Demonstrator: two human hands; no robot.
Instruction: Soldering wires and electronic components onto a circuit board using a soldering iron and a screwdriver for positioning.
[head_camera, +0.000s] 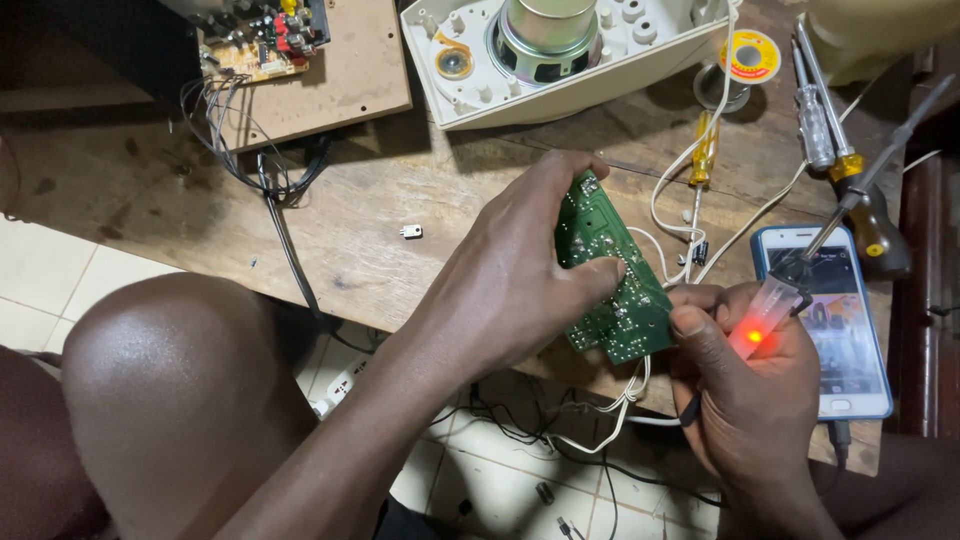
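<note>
The green circuit board (607, 282) is sitting tilted above the near edge of the wooden workbench (380, 240), with the left hand (520, 270) gripping it between thumb and fingers. Just beside it, the right hand (745, 385) is closing around a soldering iron (800, 275) whose clear handle is glowing red. A smartphone (850, 330) is lying under that hand, 3 screwdrivers (845, 170) beyond it.

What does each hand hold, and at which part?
The left hand grips the green circuit board by its long edges. The right hand holds the soldering iron by its translucent, red-glowing handle.
</note>
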